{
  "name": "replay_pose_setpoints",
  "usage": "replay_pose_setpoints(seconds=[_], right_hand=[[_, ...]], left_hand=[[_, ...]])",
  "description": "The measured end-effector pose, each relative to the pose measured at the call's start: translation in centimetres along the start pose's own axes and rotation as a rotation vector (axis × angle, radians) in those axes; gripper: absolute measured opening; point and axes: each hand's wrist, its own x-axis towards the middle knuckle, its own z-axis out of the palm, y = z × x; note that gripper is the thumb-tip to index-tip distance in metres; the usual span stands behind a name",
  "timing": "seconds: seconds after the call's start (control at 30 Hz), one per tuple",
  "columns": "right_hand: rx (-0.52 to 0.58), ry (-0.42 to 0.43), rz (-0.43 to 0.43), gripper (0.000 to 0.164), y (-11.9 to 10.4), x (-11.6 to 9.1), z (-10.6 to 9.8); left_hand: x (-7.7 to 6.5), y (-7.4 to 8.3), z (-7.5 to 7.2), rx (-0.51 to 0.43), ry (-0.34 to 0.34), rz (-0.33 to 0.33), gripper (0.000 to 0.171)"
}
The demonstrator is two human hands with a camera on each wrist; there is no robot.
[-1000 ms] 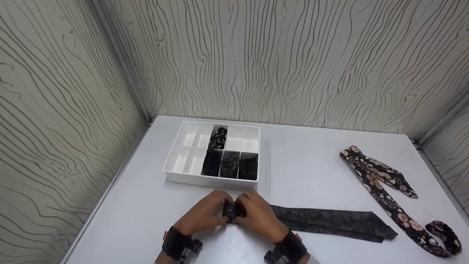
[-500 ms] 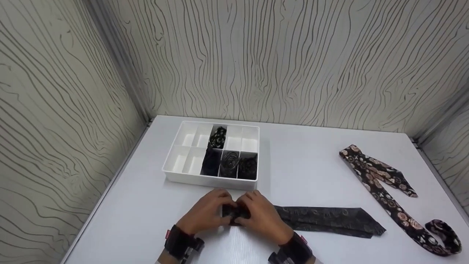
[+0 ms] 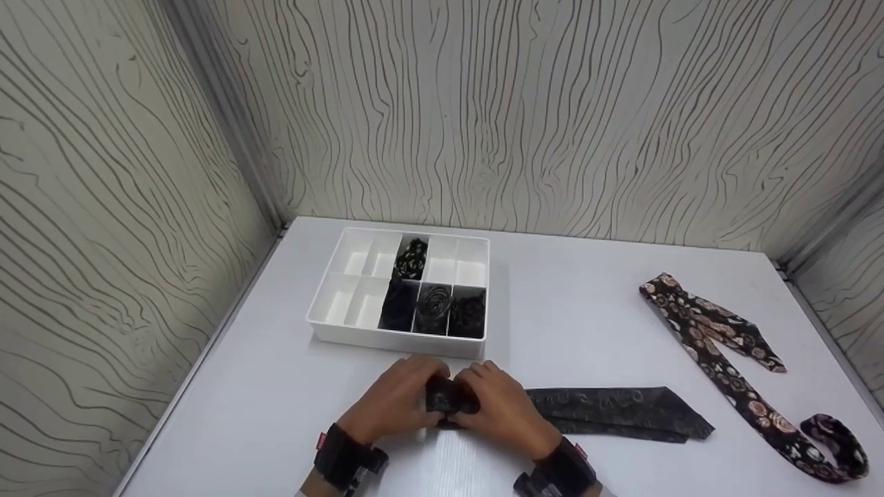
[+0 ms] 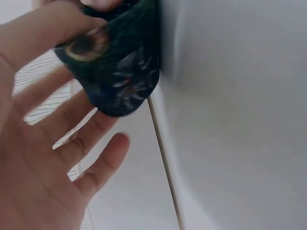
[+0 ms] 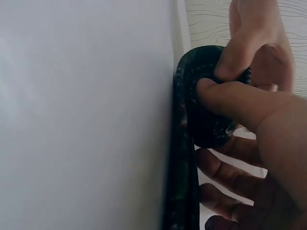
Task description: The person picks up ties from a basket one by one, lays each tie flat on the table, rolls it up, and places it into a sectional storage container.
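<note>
Both hands hold the rolled end of a dark patterned necktie (image 3: pixel 615 414) on the white table, just in front of a divided box. My left hand (image 3: pixel 394 400) grips the roll from the left; in the left wrist view the roll (image 4: pixel 122 76) shows a floral print beside the thumb and fingers. From the right, my right hand (image 3: pixel 507 411) pinches the same coil. Both thumbs press on the side of the coil (image 5: pixel 208 132) in the right wrist view. The flat length of tie runs out to the right, ending in a pointed tip.
A white divided box (image 3: pixel 387 339) stands behind the hands. Several of its compartments hold rolled ties, among them a coiled grey one (image 3: pixel 434 310) and a navy one (image 3: pixel 398 305). A floral necktie (image 3: pixel 732 379) lies at the right, one end curled. Patterned walls (image 3: pixel 483 117) enclose the table.
The tie's flat tail has drawn leftward and grown shorter as the hands turn the roll. The hands have shifted slightly right. Box and floral tie have stayed put.
</note>
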Motion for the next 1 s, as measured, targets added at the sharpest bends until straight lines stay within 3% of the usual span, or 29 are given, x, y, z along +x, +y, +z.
replay_pose_setpoints(seconds=[0.17, 0.33, 0.67, 1.0], right_hand=[[0.05, -0.029, 0.019, 0.044, 0.0, 0.0, -0.3], [0.002, -0.006, -0.017, 0.041, -0.1, -0.1, -0.3], [0.009, -0.029, -0.006, 0.053, 0.6, -0.6, -0.4], [0.159, -0.147, 0.087, 0.055, 1.5, -1.4, -0.9]], left_hand=[[-0.2, 0.2, -0.2, 0.0, 0.024, 0.043, 0.033], [0.1, 0.6, 0.2, -0.012, 0.02, 0.082, 0.032], [0.2, 1.0, 0.7, 0.046, 0.027, 0.087, 0.045], [0.2, 0.8, 0.8, 0.012, 0.117, 0.106, 0.04]])
